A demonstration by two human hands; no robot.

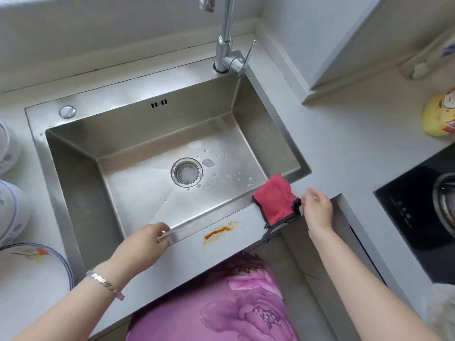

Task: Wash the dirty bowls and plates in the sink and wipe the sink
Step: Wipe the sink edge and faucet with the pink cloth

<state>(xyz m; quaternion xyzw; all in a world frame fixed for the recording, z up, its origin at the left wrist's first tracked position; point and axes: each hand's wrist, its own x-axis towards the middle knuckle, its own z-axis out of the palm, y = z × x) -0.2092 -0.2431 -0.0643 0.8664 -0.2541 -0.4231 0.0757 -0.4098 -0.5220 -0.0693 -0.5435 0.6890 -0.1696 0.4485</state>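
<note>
1. The rectangular stainless steel sink (73, 183) holds no dishes. The white blue-patterned bowls (9, 212) and the white flower-painted plate (32, 267) stand on the table (37, 316) to its left, so the washing looks done.
2. Wiping seems unfinished: droplets dot the basin, and an orange streak (220, 232) marks the front rim.
3. The left hand (145, 244) rests on that front rim, fingers loosely bent, holding nothing.
4. The right hand (317, 207) is at the dark-edged red cloth (275, 200) draped over the rim's right corner — whether it pinches the cloth, I cannot tell.
</note>
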